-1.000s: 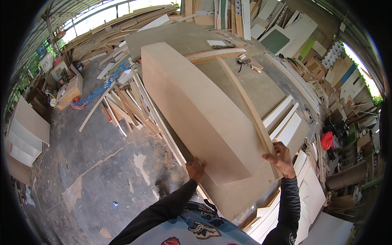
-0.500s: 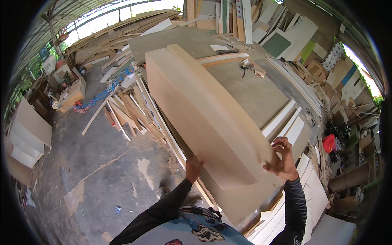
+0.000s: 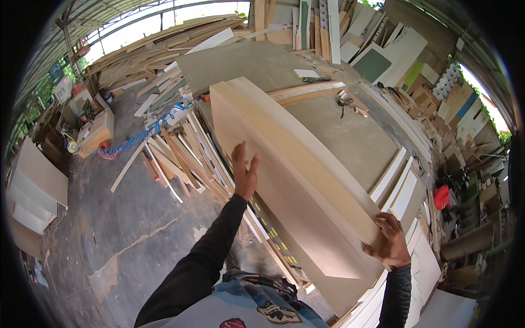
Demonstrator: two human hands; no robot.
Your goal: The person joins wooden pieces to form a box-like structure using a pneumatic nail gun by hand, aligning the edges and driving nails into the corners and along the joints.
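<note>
I have the long brown board piece [image 3: 295, 147] lying lengthwise on the bench [image 3: 355, 126], one end far left, the other near right. My right grip [image 3: 391, 240] is at the near right end, fingers bent over the edge and thumb against the near side, so I read it as grasping the piece there. My left grip [image 3: 244, 172] is released, fingers spread and thumb lifted, right by the long left side; I cannot tell whether it touches. Most of the piece stretches away beyond both grips. White strips [image 3: 389, 175] lie just to its right.

As for containers, a box-like brown case [image 3: 97, 131] sits far left on the floor [image 3: 136, 213]. On the right I see a red bag [image 3: 441, 198], and farther off, brown cartons [image 3: 425, 101]; their contents are too small to make out.
</note>
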